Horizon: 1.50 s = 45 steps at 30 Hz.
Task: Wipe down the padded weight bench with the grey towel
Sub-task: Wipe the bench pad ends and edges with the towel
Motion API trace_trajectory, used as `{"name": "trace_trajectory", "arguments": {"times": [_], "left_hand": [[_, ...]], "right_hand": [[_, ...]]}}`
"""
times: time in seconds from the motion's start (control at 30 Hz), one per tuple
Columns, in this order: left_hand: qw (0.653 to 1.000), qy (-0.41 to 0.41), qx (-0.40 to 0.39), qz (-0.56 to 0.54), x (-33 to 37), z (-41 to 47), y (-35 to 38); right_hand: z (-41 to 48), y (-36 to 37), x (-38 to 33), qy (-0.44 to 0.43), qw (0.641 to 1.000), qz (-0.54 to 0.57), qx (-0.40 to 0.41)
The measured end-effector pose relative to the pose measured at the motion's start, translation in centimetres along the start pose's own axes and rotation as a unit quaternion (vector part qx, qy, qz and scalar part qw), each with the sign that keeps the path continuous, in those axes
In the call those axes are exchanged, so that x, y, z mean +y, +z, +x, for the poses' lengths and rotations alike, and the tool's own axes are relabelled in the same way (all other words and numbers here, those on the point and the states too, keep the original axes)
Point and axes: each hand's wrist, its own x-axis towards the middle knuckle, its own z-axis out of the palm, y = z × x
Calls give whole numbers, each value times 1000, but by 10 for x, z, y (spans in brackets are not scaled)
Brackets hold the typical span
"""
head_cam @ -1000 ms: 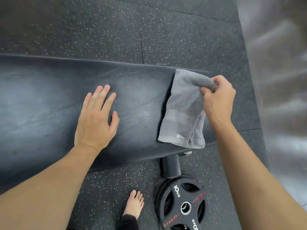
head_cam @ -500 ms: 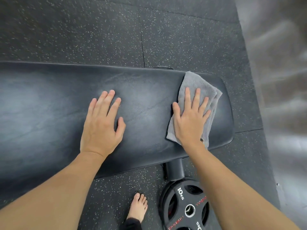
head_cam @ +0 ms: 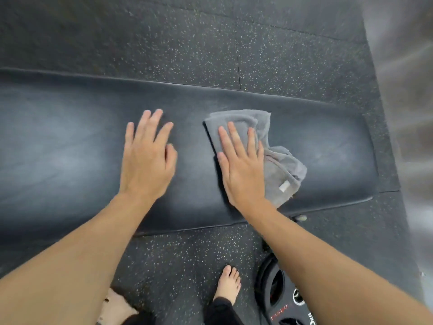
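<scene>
— Head view, nearest things first: what's by the feet?

— Two bare feet on the speckled rubber floor [head_cam: 187,254]; the right foot [head_cam: 228,286] is clear, the left one is partly cut off at the bottom edge. Just right of the right foot lies a black weight plate [head_cam: 276,294], half hidden under the right forearm.

— And beyond that?

— The padded weight bench [head_cam: 70,148] runs left to right across the middle. The left hand [head_cam: 147,158] lies palm down on the bare pad, fingers spread and holding nothing.

— Where's the grey towel [head_cam: 281,170]?

— On the bench pad right of centre, bunched, a small white label showing near its near edge. The right hand [head_cam: 241,165] presses flat on its left part, fingers extended and slightly apart, not pinching the cloth.

— Farther off?

— More speckled floor, with a blurred pale surface at far right.
</scene>
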Motion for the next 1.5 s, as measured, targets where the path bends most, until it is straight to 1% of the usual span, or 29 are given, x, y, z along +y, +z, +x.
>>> {"name": "trace_trajectory", "arguments": {"times": [0.1, 0.17, 0.23, 0.3, 0.37, 0.43, 0.47, 0.53, 0.6, 0.7, 0.8, 0.83, 0.9, 0.97, 1.0, 1.03, 1.1, 1.13, 1.2, 1.3, 1.4, 1.5], "left_hand": [[995, -15, -1, 102, -88, -17, -45], [989, -7, -37, 142, -125, -31, -65], [988, 2, -45, 145, -139, -41, -69], [991, -1, -37, 131, -141, -42, -67], [992, 1, -36, 118, -140, -39, -67], [992, -3, -40, 120, -142, -41, -68], [992, -6, -41, 120, -142, -42, -68], [992, -8, -48, 120, -142, -42, -69], [992, -10, -48, 120, -143, -42, -69], [992, -6, -51, 117, -146, -41, -69], [994, -9, -45, 95, -147, -42, -68], [996, -18, -35, 80, -149, -42, -68], [998, -50, 1, 27, -150, -43, -68], [995, -81, 29, -46, -150, -40, -70], [994, -76, 29, -73, -151, -41, -72], [994, -61, 20, -84, -154, -43, -75], [998, -24, 1, -50, -170, -46, -86], [999, -22, 0, -25, -184, -46, -95], [998, -59, 16, 5, -222, -45, -121], [995, -88, 28, 41, -291, -45, -164], [990, -98, -11, 98, -343, -53, -187], [986, -89, -31, 137, -360, -60, -183]], "right_hand": [[10, 18, -63, -33, 999, -5, -4], [15, 15, -69, -54, 998, -13, -34], [16, 1, -44, -131, 988, -28, -81], [24, -20, -2, -217, 967, -51, -127], [34, -33, 30, -251, 952, -79, -156], [35, -29, 35, -238, 957, -70, -152], [33, -25, 28, -224, 964, -53, -136], [26, -15, 6, -193, 976, -15, -97], [26, -6, -20, -171, 982, 16, -77], [35, 10, -76, -149, 987, 32, -56], [44, 31, -158, -131, 990, 45, -30], [50, 38, -184, -139, 989, 43, -25], [68, 48, -222, -186, 982, 15, -37], [90, 49, -228, -222, 973, -12, -63], [98, 48, -220, -219, 973, -21, -68], [103, 45, -209, -195, 978, -25, -65], [101, 39, -186, -101, 993, -22, -53], [93, 36, -178, -62, 997, -13, -50], [66, 31, -173, -43, 998, 2, -54], [9, 32, -198, -60, 996, 7, -71], [-35, 44, -254, -123, 986, -14, -107], [-21, 63, -312, -178, 977, -41, -112]]}}
